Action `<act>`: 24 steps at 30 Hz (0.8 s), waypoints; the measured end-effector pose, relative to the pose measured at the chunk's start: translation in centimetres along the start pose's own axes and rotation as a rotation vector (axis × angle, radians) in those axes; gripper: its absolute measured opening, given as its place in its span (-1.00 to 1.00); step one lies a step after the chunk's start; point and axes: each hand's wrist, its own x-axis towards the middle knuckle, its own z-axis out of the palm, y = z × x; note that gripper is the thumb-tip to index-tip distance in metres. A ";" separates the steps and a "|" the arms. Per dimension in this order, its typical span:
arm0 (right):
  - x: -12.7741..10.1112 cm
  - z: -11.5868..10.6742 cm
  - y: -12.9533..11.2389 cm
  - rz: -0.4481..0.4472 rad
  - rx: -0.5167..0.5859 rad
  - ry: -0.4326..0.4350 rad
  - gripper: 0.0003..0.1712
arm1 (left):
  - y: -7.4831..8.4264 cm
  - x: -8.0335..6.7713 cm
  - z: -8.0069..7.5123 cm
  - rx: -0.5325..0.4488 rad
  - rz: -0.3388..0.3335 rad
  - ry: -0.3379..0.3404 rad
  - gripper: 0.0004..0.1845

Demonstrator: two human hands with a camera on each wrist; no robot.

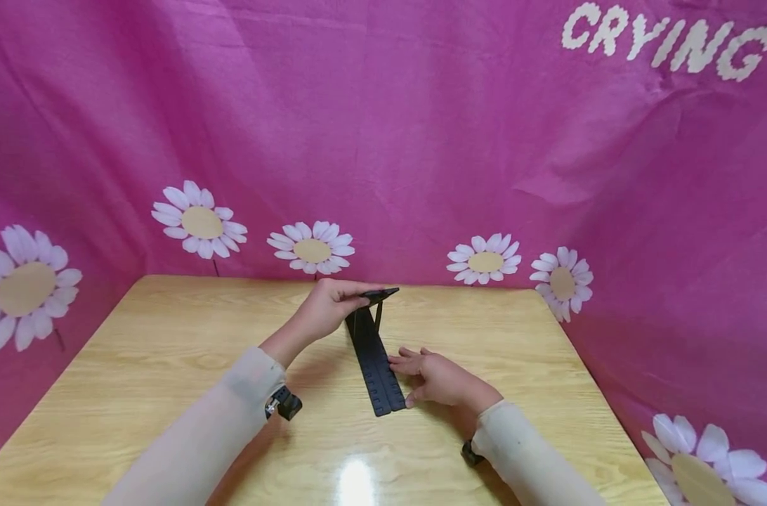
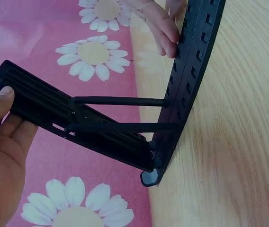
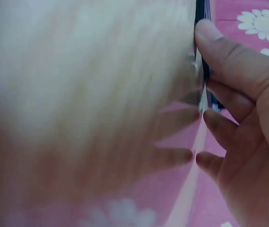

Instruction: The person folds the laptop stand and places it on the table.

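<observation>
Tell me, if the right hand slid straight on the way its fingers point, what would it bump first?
The right hand already touches the black folding stand's flat base strip, so probably that strip.

A black plastic folding stand [image 1: 374, 351] sits near the middle of the head view, on the wooden table. Its long base strip, lined with rows of small notches, lies flat and runs from the frame's centre down toward the lower middle. At the far end a second flat panel [image 2: 73, 120] is hinged up and tilts away from the base. Two thin black struts [image 2: 120, 113] span between the raised panel and the notched strip.
</observation>
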 end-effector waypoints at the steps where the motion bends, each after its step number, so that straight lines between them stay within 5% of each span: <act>1: 0.0 0.1 -0.1 0.006 -0.002 0.006 -0.15 | -0.1 0.1 -0.1 -0.007 -0.003 -0.003 -0.66; 13: 0.0 0.7 -0.9 0.086 -0.011 0.021 -0.12 | -0.3 0.1 0.6 0.003 -0.031 0.077 -0.69; 24: 0.8 1.6 -2.8 0.143 0.001 0.066 -0.15 | -0.8 0.3 -0.1 0.009 0.004 0.070 -0.75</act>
